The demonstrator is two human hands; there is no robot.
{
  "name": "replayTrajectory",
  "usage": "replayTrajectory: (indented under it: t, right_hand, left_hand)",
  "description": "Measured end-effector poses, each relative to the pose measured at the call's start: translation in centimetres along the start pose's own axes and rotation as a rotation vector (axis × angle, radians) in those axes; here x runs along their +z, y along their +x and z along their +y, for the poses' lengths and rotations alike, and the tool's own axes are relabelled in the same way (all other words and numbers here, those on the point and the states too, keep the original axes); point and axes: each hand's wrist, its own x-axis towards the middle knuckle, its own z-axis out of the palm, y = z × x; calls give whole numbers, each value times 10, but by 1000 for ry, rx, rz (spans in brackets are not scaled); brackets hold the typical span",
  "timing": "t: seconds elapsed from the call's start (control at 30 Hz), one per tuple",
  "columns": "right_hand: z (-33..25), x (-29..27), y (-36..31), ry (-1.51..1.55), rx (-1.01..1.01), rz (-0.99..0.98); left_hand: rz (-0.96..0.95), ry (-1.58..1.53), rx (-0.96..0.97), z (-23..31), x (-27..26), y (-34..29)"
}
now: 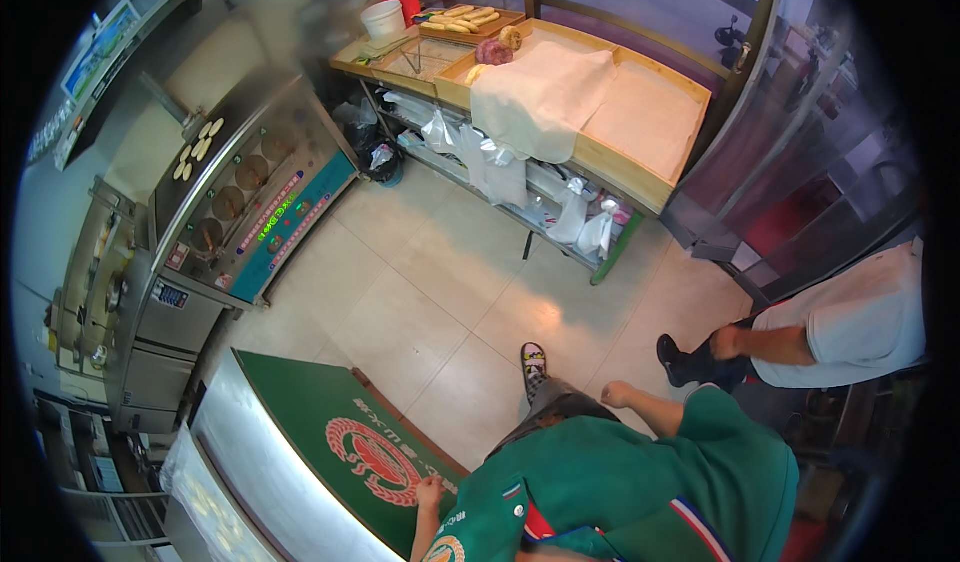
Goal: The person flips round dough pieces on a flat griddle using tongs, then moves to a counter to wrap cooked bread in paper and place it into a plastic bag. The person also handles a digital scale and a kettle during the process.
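Observation:
My left hand [429, 493] hangs with its fingers curled beside the dark green panel [300, 402] of a metal-topped counter [262, 477]. Whether it touches the panel I cannot tell. My right hand [619, 394] is loosely closed over the tiled floor, to the right of my leg and shoe [535, 362]. Nothing shows in either hand. Both arms come out of the short sleeves of a green shirt [620, 482].
At the far side stands a table with a wooden tray [650, 117], a cloth [540, 92] and bread sticks [462, 19]. An oven [250, 192] with flat dough pieces [200, 149] on top is at left. On the right stands a co-worker in a white shirt [865, 312].

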Motion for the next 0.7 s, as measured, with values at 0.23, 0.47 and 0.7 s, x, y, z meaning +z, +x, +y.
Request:
replayTrajectory:
  t: [0.23,0.47,0.7]
  right_hand:
    - [24,-150,130,-74,101,70]
    - [-43,-306,259,185,13,353]
    - [-111,-328,343,158,101,225]
  left_hand:
    - [-47,-26,205,40,1,82]
    - [16,-152,-78,205,-7,129]
    - [-47,-90,-77,301,-90,247]
